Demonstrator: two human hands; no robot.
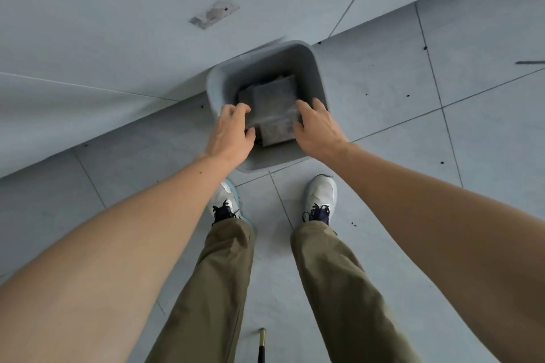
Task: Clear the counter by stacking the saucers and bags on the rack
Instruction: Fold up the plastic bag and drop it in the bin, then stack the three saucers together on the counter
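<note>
A grey plastic bin [315, 73] stands on the tiled floor against the wall, right in front of my feet. Inside it lie several flat grey bags [274, 97], stacked and overlapping. My left hand [231, 134] reaches over the bin's near left rim, fingers curled at the left edge of the top bag. My right hand [317, 126] comes in from the right, fingers spread on the bag's right edge. Both hands touch the bags; a firm grip cannot be made out. No saucers, counter or rack are in view.
A grey wall [118, 23] with a scuffed patch [214, 14] rises behind the bin. My white shoes [321, 194] and olive trousers stand on grey floor tiles. A dark stick with a brass tip [261, 342] lies on the floor at the bottom.
</note>
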